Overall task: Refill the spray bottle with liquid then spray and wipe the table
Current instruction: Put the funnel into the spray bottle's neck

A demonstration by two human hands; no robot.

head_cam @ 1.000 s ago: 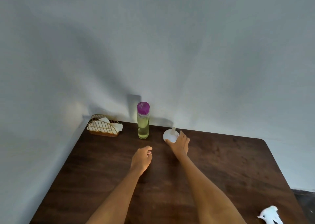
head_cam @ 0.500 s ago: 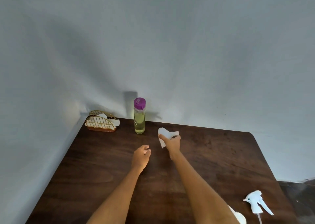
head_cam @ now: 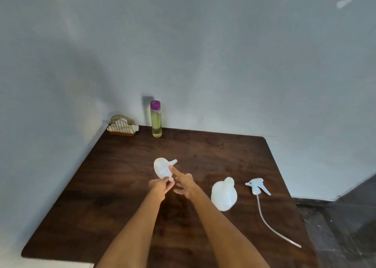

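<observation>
Above the dark surface [head_cam: 122, 196], white funnel [head_cam: 161, 168] pinched by left hand [head_cam: 159, 186] at its rim, steadied by right hand [head_cam: 184, 183], forefinger extended; uncapped spray bottle [head_cam: 223, 194] just right, sprayer head [head_cam: 257, 186] beyond.

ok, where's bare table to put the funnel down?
Free: the left half of the table, and the far stretch right of the refill bottle. Crowded: the right side, with the spray bottle and trigger head.

I can't tell what fills the wire basket [head_cam: 122, 127], and my right hand [head_cam: 184, 184] covers part of the funnel [head_cam: 161, 169].
</observation>
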